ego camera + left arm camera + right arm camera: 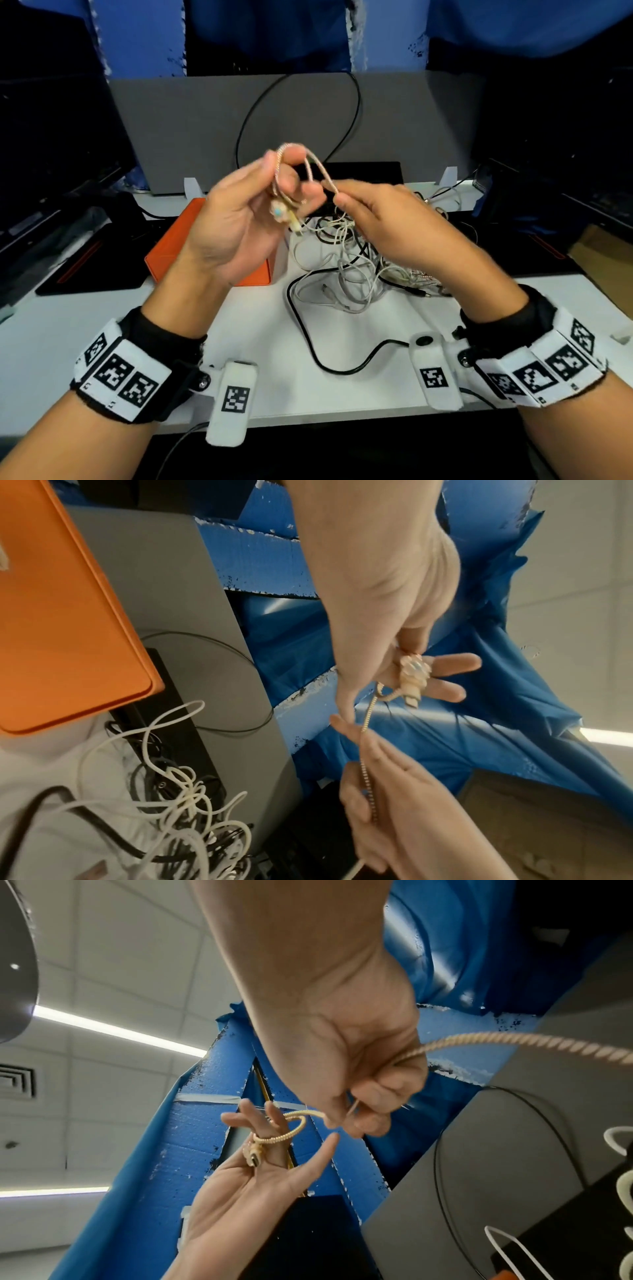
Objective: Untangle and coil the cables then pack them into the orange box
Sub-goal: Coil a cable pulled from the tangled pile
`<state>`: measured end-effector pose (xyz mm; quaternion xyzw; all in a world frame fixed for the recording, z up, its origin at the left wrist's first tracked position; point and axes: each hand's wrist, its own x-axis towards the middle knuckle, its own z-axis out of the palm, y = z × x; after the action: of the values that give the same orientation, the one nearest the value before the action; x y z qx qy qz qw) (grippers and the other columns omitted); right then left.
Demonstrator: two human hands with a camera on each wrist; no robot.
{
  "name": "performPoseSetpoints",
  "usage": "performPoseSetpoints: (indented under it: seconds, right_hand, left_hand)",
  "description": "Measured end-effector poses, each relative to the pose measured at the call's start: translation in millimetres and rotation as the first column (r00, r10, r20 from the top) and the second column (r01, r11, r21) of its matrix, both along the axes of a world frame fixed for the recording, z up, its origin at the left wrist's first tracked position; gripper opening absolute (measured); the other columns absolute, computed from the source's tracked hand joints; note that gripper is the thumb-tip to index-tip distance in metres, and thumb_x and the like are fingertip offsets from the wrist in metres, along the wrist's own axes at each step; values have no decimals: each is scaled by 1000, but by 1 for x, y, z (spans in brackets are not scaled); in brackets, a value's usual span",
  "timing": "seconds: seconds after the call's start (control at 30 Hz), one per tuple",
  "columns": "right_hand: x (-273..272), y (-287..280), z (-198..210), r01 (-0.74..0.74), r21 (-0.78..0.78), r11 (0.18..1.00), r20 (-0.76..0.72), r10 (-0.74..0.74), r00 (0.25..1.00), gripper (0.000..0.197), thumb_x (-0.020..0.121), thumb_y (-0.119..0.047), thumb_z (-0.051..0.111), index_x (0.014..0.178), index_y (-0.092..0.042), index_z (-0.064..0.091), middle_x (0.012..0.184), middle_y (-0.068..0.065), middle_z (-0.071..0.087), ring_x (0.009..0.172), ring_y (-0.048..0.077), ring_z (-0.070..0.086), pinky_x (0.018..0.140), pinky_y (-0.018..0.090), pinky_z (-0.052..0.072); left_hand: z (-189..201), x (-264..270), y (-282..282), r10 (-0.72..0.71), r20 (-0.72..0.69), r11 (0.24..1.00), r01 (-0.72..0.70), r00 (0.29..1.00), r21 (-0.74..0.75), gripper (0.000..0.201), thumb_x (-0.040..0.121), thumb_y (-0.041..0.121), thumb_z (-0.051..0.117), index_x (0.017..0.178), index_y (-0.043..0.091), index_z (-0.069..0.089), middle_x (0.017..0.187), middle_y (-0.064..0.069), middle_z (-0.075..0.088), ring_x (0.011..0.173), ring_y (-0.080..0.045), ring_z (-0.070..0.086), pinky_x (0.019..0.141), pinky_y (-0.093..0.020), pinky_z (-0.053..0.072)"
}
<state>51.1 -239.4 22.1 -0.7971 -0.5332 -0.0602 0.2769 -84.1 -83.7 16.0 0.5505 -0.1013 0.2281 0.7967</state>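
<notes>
Above the orange box (178, 246), your left hand (239, 219) has the braided cable (318, 168) looped round its fingers; your right hand (387, 222) pinches it.

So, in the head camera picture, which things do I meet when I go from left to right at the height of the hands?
Orange box → left hand → beige braided cable looped over its fingers → right hand → white cables at the far right of the desk.

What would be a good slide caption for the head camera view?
Above the table, the left hand and right hand wind a braided cable around the left fingers, with tangled cables beside the orange box.
</notes>
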Motion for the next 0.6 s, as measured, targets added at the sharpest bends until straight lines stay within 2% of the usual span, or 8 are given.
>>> performPoseSetpoints:
  seconds: [0.07, 0.1, 0.17, 0.23, 0.3, 0.4, 0.5, 0.6]
  right_hand:
    - [-8, -4, 3, -63, -158, 985, 28, 68, 997, 35, 110, -47, 36, 141, -57, 49, 58, -34, 54, 58, -2, 43, 60, 20, 33]
    - [-14, -5, 3, -119, -205, 972, 17, 125, 992, 31, 110, -48, 37, 133, -63, 52, 58, -32, 54, 57, -1, 46, 60, 20, 34]
    - [-23, -7, 3, -216, -262, 941, -1, 224, 975, 28, 109, -47, 43, 92, -66, 55, 59, -11, 56, 59, 1, 50, 59, 29, 34]
    - [-24, -8, 3, -233, -283, 930, 35, 252, 967, 31, 106, -43, 51, 75, -46, 53, 61, -5, 53, 60, 6, 50, 60, 32, 32]
    - [-18, -12, 8, -238, -217, 947, 14, 247, 969, 22, 102, -40, 59, 83, -36, 68, 61, -7, 56, 59, 6, 52, 60, 31, 35]
    - [-8, -18, 15, -205, 20, 979, -83, 206, 975, 21, 93, -42, 73, 81, -25, 72, 63, -8, 62, 57, 4, 50, 57, 26, 38]
    - [-6, -17, 15, -162, 247, 956, -155, 204, 967, 27, 87, -42, 80, 84, -20, 65, 56, -10, 52, 52, 4, 44, 53, 22, 36]
    - [-6, -12, 12, -200, 245, 949, -178, 247, 953, 18, 99, -41, 67, 108, -25, 67, 67, -4, 56, 61, 7, 52, 63, 34, 48]
  left_hand:
    - [2, 0, 2, 96, 20, 994, -95, 995, -61, 36, 108, 25, 36, 122, 6, 63, 84, 9, 74, 99, -12, 73, 118, -55, 36]
    - [2, 2, 2, 150, 15, 988, -149, 989, -33, 36, 108, 25, 37, 122, 7, 65, 93, 6, 77, 104, -13, 73, 117, -54, 38]
    - [-2, 5, -4, 297, -11, 936, -289, 955, 199, 35, 110, 23, 36, 117, 16, 70, 104, -1, 79, 106, -18, 73, 104, -43, 49]
    - [-6, 8, -11, 414, -11, 789, -353, 910, 503, 34, 112, 18, 37, 113, 23, 71, 106, -3, 79, 96, -16, 74, 90, -30, 52]
    - [-8, 7, -10, 447, -35, 671, -309, 894, 674, 29, 111, 19, 40, 115, 23, 69, 105, 2, 78, 89, -7, 72, 87, -24, 50]
    - [-2, -1, -3, 378, -98, 610, -168, 921, 774, 34, 107, 27, 41, 108, 16, 74, 87, -1, 76, 88, -4, 67, 89, -29, 44]
    - [2, -6, -5, 263, -146, 665, -69, 954, 743, 37, 110, 23, 38, 87, 12, 64, 67, -7, 60, 67, -13, 53, 70, -20, 41]
    - [0, -3, -7, 231, -145, 748, -80, 962, 659, 40, 106, 33, 41, 76, 11, 58, 59, 0, 38, 59, -16, 32, 56, -24, 30]
